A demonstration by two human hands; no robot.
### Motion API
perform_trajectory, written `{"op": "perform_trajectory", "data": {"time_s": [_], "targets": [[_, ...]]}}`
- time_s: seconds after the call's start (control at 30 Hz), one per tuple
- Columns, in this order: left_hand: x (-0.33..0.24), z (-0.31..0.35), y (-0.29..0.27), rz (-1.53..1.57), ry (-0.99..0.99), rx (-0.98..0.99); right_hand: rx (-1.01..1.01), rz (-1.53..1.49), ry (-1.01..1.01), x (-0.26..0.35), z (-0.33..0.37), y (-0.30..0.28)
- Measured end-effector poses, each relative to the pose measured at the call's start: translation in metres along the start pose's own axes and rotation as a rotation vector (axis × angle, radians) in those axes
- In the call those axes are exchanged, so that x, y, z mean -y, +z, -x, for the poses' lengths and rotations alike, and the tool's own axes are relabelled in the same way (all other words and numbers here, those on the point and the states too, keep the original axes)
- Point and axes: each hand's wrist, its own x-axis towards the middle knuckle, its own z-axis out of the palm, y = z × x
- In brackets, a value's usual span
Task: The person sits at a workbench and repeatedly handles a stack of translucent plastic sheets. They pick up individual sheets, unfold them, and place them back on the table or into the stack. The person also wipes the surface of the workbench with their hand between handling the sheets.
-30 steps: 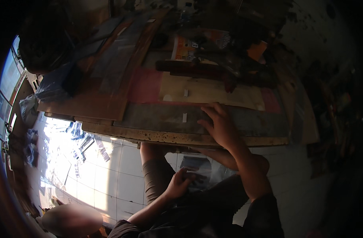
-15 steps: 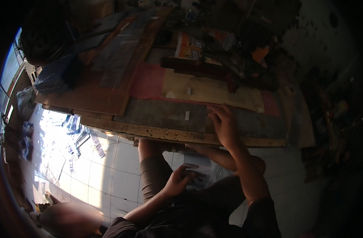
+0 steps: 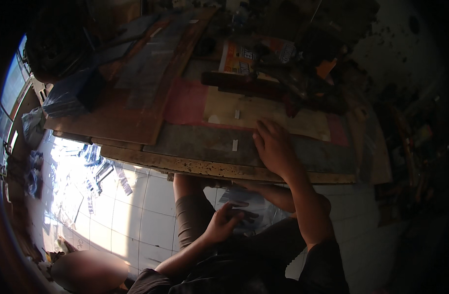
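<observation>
My right hand lies palm down over the front of the workbench, its fingertips at the lower edge of a yellow sheet. Its fingers are stretched out, and nothing shows in them. To its left sit two small white pieces: one piece on the yellow sheet, the other piece on the grey board. Below the bench edge, my left hand hovers over my lap with its fingers apart. Clear plastic film is beside and beneath it.
A pink sheet extends from under the yellow one. Brown boards cover the bench's left side. Beyond the sheets lie a dark bar and an orange-and-white printed packet. Silvery strips litter the sunlit tiled floor.
My right hand has moved slightly forward and flattened, its fingers going from a pinch-like bend to stretched out. My left hand stays nearly in place. The view has shifted a little.
</observation>
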Motion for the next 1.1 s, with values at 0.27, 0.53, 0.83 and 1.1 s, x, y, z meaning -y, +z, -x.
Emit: {"op": "perform_trajectory", "data": {"time_s": [0.27, 0.53, 0.83, 1.1], "targets": [[-0.001, -0.005, -0.002, -0.039, 0.013, -0.041, 0.004, 0.025, -0.020, -0.007, 0.000, 0.011], [-0.001, -0.006, -0.004, -0.066, -0.008, -0.058, -0.053, 0.048, -0.035, -0.005, -0.003, 0.022], [-0.002, -0.008, -0.004, 0.005, -0.039, -0.051, -0.079, 0.041, -0.044, -0.006, -0.007, 0.025], [0.001, -0.008, -0.006, -0.015, -0.055, -0.053, -0.060, 0.039, -0.021, -0.003, -0.008, 0.024]]}}
